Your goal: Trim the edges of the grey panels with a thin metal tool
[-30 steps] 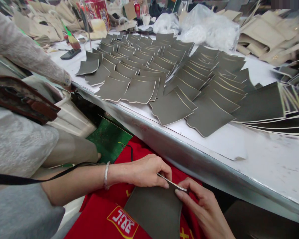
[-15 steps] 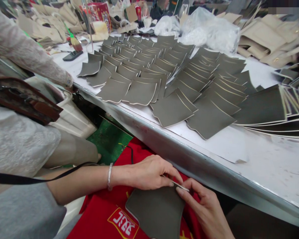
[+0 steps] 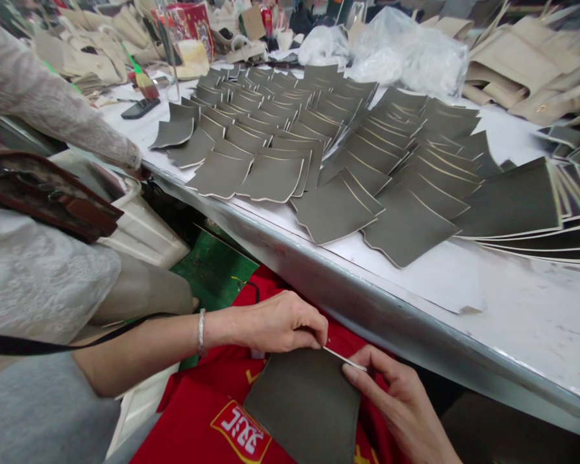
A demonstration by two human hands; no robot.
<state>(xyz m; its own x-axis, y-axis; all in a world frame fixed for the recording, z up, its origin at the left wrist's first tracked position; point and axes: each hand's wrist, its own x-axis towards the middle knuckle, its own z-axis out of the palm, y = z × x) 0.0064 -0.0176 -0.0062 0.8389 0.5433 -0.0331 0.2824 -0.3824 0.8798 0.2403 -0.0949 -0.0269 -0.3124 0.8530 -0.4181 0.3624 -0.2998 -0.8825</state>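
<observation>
At the bottom centre of the frame, a dark grey curved leather-like panel (image 3: 304, 406) lies grey face up on a red printed cloth (image 3: 193, 419), below the metal rim of the white worktop (image 3: 391, 316). The left hand (image 3: 280, 322) and right hand (image 3: 401, 406) both pinch its pale upper edge, fingers closed on the two corners, seemingly working that edge apart. Further handling would need a steady, even pinch. The panel's long axis runs bottom to top of the frame, its pinched edge pointing towards the worktop.
</observation>
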